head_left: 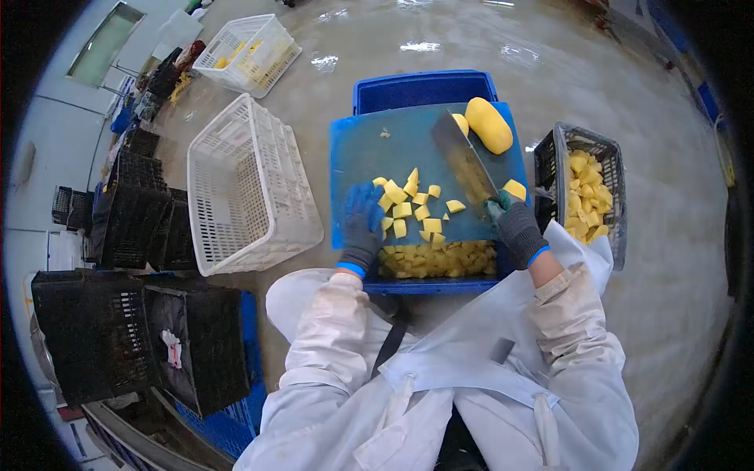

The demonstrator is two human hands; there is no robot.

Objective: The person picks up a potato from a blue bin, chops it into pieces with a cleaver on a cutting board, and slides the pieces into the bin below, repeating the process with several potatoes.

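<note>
My right hand, in a dark grey and green glove, is wrapped round the handle of a broad cleaver. The blade slants up and left across a blue cutting board. My left hand, in a blue and grey glove, lies at the board's left edge with fingers stretched out, beside the cut potato chunks. A whole peeled potato rests at the far right corner. Another yellow piece is partly behind the blade, and a cut piece lies near my right hand.
Under the board stands a blue bin, with potato chunks in its near opening. At right is a dark crate of yellow pieces. Leftward stand a white crate, black crates and a farther white crate with yellow contents.
</note>
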